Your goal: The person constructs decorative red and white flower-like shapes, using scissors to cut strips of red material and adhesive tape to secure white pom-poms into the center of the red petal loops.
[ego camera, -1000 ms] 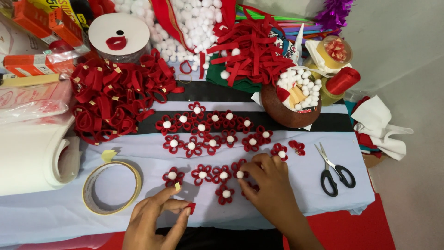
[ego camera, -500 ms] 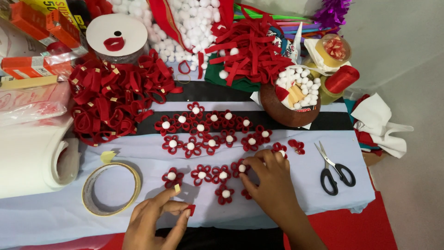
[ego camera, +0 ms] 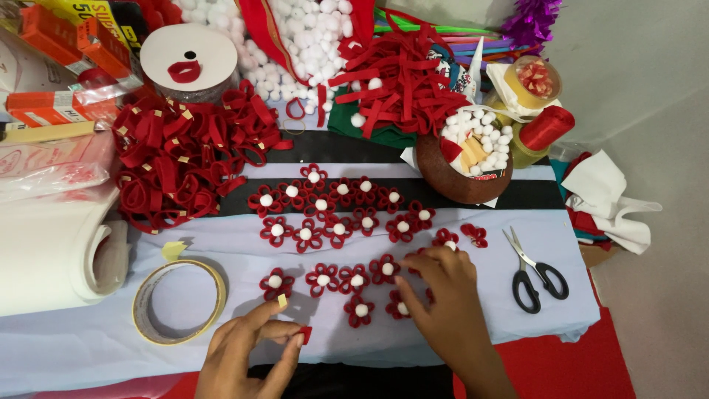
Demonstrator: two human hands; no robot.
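Red piece: a small red felt bit (ego camera: pixel 305 334) pinched between thumb and fingertips of the left hand (ego camera: pixel 247 353), just below the bottom row of flowers.
Left hand: closed in a pinch on the red piece; a scrap of yellowish tape (ego camera: pixel 282 301) sticks to its raised forefinger.
Right hand: the right hand (ego camera: pixel 447 303) lies palm down on the right end of the bottom row of flowers, fingers spread and pressing on them; it grips nothing that can be seen.
Flowers: red felt flowers (ego camera: pixel 325 279) with white pompom centres, set in rows on the pale cloth-covered surface (ego camera: pixel 88 347).
Tape roll: a ring of tape (ego camera: pixel 179 301) lies flat, left of the flowers.
Scissors: black-handled scissors (ego camera: pixel 535 272), right of the flowers, well apart from the right hand.
Bowl: a brown bowl (ego camera: pixel 458 170) of white pompoms, above and right of the flowers.
Loops: a heap of red felt loops (ego camera: pixel 185 159), above and left of the flowers.
Paper roll: a thick white roll (ego camera: pixel 52 255), far left of the flowers.
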